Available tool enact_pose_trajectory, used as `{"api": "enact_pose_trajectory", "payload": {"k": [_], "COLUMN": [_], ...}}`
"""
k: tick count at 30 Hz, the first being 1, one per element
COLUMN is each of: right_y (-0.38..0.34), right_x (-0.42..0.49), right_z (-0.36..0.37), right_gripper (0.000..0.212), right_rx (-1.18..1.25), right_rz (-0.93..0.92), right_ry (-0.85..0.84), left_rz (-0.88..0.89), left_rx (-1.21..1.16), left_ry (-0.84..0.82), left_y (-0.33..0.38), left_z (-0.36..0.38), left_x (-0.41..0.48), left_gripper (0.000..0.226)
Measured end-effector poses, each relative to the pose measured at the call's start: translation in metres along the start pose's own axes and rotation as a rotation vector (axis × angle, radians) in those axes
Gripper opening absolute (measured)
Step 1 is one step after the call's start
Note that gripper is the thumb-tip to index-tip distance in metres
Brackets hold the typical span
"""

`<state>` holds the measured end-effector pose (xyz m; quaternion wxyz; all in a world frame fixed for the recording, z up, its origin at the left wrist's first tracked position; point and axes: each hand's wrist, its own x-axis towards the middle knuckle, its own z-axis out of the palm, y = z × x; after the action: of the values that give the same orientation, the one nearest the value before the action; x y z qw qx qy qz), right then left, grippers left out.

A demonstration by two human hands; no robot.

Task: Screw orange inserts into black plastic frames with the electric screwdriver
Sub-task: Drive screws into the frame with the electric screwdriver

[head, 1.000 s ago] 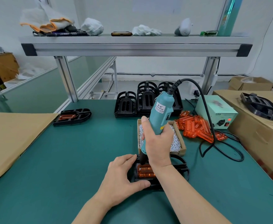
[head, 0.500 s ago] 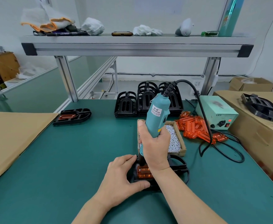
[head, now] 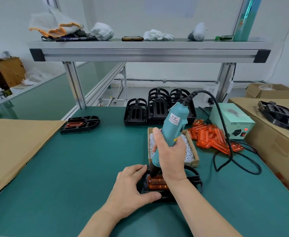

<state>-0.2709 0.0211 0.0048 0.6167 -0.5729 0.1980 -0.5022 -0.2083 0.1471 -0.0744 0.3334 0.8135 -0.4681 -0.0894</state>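
Orange insert (head: pixel 157 183) sits in the black frame (head: pixel 194 178) just in front of the box of screws (head: pixel 191 163), and the screwdriver (head: pixel 172 130) comes down with its tip on the insert's left end. The right hand (head: pixel 170 156) wraps fully round the tool's lower body, fingers and thumb closed tight on it, with the top leaning away over the box. The left hand (head: pixel 131 183) clamps the frame's left end, thumb on the near edge and fingers curled over the far one, pinning it to the table (head: pixel 71 168). Whether this screw is fully home is hidden by the tool's nose. Judging by the stock, the job looks to be in its early part. One finished frame (head: pixel 80 124) with its insert lies well to the left of the box. Most of the work is left: a stack of bare frames (head: pixel 157 108) stands behind the box, and a pile of loose inserts (head: pixel 208 137) lies to its right.
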Motion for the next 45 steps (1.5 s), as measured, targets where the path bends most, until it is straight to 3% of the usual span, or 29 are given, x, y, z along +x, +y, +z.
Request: {"api": "enact_pose_trajectory", "payload": {"k": [4, 7, 13, 19, 29, 33, 36, 39, 45], "right_y": [-0.018, -0.027, -0.005, 0.028, 0.031, 0.026, 0.016, 0.006, -0.007], "right_x": [0.007, 0.024, 0.058, 0.064, 0.061, 0.057, 0.049, 0.043, 0.032], "right_z": [-0.004, -0.005, -0.020, -0.027, -0.036, -0.045, -0.052, -0.055, -0.056], "right_gripper": [0.029, 0.035, 0.037, 0.026, 0.036, 0.007, 0.027, 0.029, 0.044], "right_rx": [0.082, 0.153, 0.337, 0.352, 0.480, 0.576, 0.595, 0.531, 0.505], "right_rz": [-0.084, -0.050, 0.427, 0.716, 0.803, 0.858, 0.823, 0.819, 0.779], "right_ry": [0.017, 0.151, 0.443, 0.472, 0.434, 0.390, 0.395, 0.379, 0.381], "left_rz": [-0.024, -0.043, -0.025, -0.054, -0.030, -0.007, 0.043, 0.142, 0.246], "left_rx": [-0.028, -0.028, -0.027, -0.045, -0.008, 0.009, 0.029, 0.033, 0.154], "left_ry": [0.010, 0.005, 0.008, -0.002, 0.003, 0.004, 0.012, 0.016, -0.016], "left_y": [0.000, 0.000, 0.000, 0.000, -0.003, -0.004, 0.000, 0.005, 0.005], "left_z": [-0.001, 0.000, 0.000, 0.000, 0.000, -0.001, -0.001, -0.002, 0.004], "left_x": [-0.002, -0.003, -0.003, -0.004, -0.001, -0.003, -0.005, -0.006, -0.010], "left_gripper": [0.108, 0.108, 0.108, 0.109, 0.108, 0.105, 0.100, 0.095, 0.063]}}
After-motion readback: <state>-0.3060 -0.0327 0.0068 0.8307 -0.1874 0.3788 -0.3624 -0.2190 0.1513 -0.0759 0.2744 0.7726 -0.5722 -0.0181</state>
